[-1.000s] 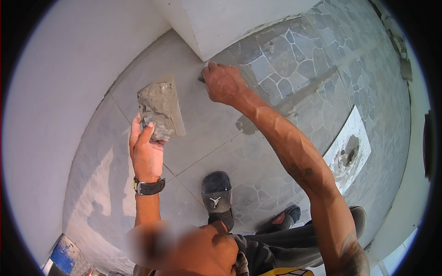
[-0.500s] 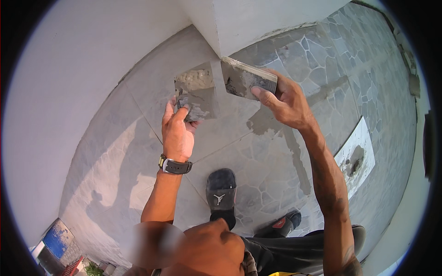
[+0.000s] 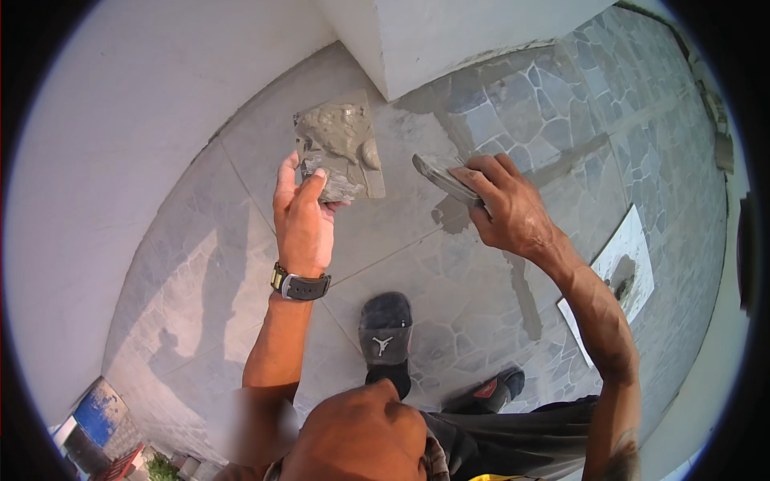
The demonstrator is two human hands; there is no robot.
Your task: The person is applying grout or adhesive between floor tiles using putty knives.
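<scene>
While left hand (image 3: pixel 303 218) grips mortar board (image 3: pixel 340 154), right hand (image 3: pixel 505 210) grips trowel (image 3: pixel 443 178).

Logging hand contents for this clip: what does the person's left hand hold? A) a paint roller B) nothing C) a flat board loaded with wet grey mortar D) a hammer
C: the left hand holds up a flat board with grey mortar heaped on it, while the right hand holds a mortar-smeared trowel beside it.
</scene>
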